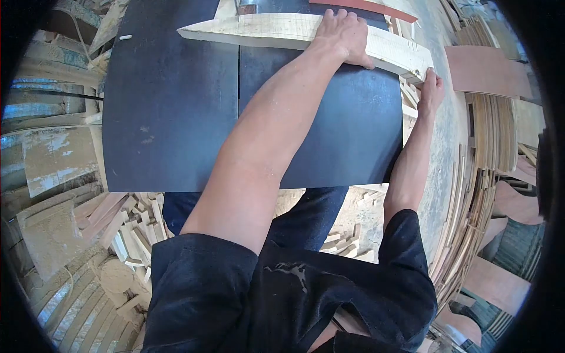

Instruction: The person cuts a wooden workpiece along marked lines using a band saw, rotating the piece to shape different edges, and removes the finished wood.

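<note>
A long pale piece of wood [271, 28] lies across the dark machine table [170, 129], its left end tapering to a point. Fine pencil-like lines run over its top face. My left hand [344, 38] grips it right of the middle, fingers over the far edge and thumb on the near side. At the blunt right end, my right hand [431, 91] holds the corner with closed fingers, just beyond the table's edge. The contact of the right fingertips is partly hidden.
A narrow slot [239, 82] runs through the table toward a metal part [247, 8] behind the wood. A white chalk-like stick [125, 37] lies at the far left. A reddish strip [376, 8] lies beyond. Offcuts [141, 232] lie below; stacked boards [494, 129] stand right.
</note>
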Action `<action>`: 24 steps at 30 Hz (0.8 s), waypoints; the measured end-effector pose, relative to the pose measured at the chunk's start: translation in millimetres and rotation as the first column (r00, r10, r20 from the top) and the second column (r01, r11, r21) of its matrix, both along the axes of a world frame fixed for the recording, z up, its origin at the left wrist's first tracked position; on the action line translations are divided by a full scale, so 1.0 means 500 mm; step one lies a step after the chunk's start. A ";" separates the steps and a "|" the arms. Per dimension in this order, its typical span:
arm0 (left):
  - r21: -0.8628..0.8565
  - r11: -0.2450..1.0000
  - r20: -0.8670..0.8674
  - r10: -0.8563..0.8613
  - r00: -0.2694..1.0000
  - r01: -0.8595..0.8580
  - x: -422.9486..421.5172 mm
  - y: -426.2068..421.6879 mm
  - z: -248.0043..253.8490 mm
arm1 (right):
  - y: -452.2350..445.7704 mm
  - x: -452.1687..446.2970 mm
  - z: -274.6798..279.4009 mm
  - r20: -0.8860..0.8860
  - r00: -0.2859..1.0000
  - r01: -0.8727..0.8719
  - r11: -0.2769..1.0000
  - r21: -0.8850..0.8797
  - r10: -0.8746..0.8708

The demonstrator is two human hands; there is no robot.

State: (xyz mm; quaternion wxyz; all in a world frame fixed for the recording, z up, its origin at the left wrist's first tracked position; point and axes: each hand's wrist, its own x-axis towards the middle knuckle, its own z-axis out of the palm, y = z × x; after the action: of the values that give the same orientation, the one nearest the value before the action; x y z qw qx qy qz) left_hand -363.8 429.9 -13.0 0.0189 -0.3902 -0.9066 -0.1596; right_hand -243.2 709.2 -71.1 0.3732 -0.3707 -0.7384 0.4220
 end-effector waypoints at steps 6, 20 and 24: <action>-0.007 1.000 0.008 0.001 1.000 -0.001 -0.007 0.001 0.002 | -0.004 -0.011 0.005 0.022 0.999 0.027 0.999 0.027 -0.027; 0.007 1.000 -0.034 0.025 0.999 -0.025 -0.014 0.007 0.002 | 0.043 -0.027 -0.022 0.042 0.999 0.014 1.000 0.019 -0.015; -0.020 1.000 -0.027 0.019 0.999 -0.020 -0.015 0.006 0.006 | 0.045 -0.030 -0.021 0.065 0.998 0.025 0.999 0.032 -0.027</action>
State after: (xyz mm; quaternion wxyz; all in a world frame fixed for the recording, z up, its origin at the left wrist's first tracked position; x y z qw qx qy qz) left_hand -371.4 433.1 -9.8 0.0286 -0.3837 -0.9116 -0.1451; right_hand -258.1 731.7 -81.6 0.3600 -0.3879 -0.7519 0.3932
